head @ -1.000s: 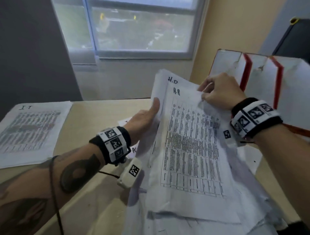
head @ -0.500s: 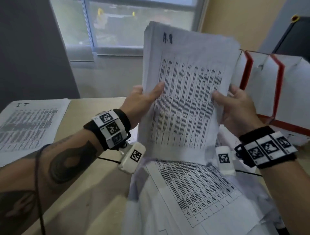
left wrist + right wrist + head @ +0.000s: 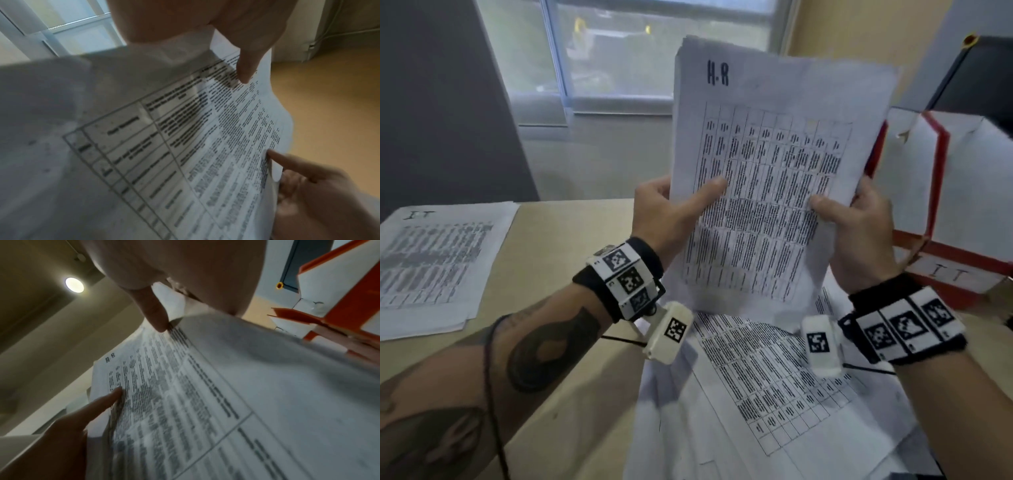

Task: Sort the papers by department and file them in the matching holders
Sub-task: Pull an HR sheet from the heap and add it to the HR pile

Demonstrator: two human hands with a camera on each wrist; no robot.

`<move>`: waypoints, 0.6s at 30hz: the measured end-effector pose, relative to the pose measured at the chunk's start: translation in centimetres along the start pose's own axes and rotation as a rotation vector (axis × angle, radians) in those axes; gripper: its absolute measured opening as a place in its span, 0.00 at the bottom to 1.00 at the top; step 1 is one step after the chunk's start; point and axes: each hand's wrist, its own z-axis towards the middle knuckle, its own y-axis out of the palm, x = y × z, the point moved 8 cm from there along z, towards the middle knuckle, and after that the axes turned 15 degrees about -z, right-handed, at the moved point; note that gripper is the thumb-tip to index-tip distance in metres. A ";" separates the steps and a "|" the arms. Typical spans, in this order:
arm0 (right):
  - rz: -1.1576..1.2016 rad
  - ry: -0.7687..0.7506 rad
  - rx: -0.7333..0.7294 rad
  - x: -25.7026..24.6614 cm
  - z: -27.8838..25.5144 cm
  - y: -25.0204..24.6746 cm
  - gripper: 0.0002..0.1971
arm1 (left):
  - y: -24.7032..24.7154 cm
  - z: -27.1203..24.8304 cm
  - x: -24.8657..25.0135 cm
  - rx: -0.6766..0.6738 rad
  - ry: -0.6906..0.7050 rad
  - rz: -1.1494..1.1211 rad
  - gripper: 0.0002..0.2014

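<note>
Our left hand (image 3: 666, 212) and right hand (image 3: 859, 229) still pinched the H.R stack (image 3: 774, 178), raised slightly higher above the loose papers (image 3: 774, 383) at the desk's (image 3: 571, 240) near edge.

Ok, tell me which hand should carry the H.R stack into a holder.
Right, probably. Both hands grip the H.R stack, but the right hand holds the edge nearest the red-and-white holders, which stand on that side. The left hand would have to cross over.

Window (image 3: 619, 51) behind the desk (image 3: 571, 240); lit ceiling lamp (image 3: 74, 285), perhaps recessed
</note>
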 end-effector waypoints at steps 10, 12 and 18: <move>-0.068 0.078 0.021 2.3 -1.1 0.3 0.16 | 0.1 -0.3 -2.3 -0.021 -0.099 0.056 0.15; -0.089 0.110 0.004 2.7 -1.6 0.7 0.15 | 0.0 -0.3 -2.7 -0.037 -0.108 0.094 0.12; -0.127 0.060 -0.197 0.6 0.0 3.7 0.16 | -4.2 3.2 1.1 0.006 -0.057 0.278 0.13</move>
